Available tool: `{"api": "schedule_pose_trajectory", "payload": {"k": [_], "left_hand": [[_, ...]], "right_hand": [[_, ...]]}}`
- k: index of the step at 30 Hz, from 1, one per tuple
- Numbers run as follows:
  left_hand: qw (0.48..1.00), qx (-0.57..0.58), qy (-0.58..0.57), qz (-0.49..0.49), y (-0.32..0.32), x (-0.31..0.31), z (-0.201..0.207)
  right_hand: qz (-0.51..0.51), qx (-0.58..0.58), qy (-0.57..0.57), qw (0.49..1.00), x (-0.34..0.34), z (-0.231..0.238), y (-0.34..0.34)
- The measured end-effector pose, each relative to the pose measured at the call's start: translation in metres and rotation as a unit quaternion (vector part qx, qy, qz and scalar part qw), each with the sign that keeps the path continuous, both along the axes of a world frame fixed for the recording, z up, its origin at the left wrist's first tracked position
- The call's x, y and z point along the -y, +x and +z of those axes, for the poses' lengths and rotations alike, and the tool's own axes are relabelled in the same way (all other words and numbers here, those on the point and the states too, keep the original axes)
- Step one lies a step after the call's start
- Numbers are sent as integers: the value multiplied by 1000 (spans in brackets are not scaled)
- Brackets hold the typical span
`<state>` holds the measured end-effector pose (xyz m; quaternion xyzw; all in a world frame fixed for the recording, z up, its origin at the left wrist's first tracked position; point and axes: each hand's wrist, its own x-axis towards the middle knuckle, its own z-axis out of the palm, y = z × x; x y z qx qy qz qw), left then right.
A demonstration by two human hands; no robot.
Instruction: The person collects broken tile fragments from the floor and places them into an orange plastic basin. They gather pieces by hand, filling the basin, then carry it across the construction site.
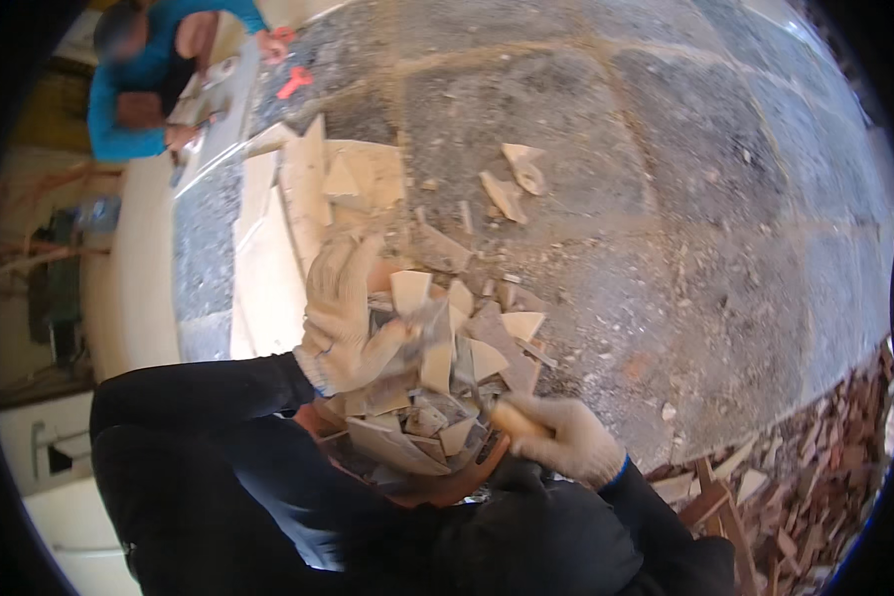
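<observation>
Both my hands wear white knit gloves. My left hand (343, 318) lies on a heap of broken beige tile shards (437, 368), its thumb closed against a greyish shard (425, 326). My right hand (571, 439) grips a wooden handle (512, 417) whose far end is buried in the heap. The shards fill an orange pan (452, 485) held close to my body, with my dark sleeves under and beside it. What tool the handle belongs to is hidden.
Larger tile pieces (343, 179) and scattered fragments (512, 184) lie on the rough grey block surface (685, 199). A pile of reddish rubble (805, 487) sits at the lower right. Another person in a blue top (129, 89) works at the upper left beside a pale slab (134, 268).
</observation>
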<state>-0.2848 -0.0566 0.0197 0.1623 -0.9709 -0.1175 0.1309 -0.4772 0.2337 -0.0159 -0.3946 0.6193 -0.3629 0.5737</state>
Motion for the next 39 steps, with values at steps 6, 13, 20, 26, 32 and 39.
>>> {"api": "schedule_pose_trajectory", "payload": {"k": [6, 13, 20, 26, 32, 39], "left_hand": [[995, 70, 23, 63, 31, 52, -5], [904, 118, 225, 343, 4, 93, -100], [769, -148, 189, 592, -20, 147, -87], [911, 46, 164, 376, -71, 110, -146], [929, 0, 153, 338, -152, 46, -226], [940, -33, 60, 334, -163, 23, -243]], "right_hand": [[153, -213, -152, 953, 14, 6, -15], [-141, -298, -127, 936, 22, -38, -51], [-308, -243, -25, 919, -4, -81, -114], [-387, -218, -17, 896, 47, -128, -198], [-282, -234, 69, 928, 119, -146, -253], [-73, -290, -34, 954, 110, -122, -187]]}}
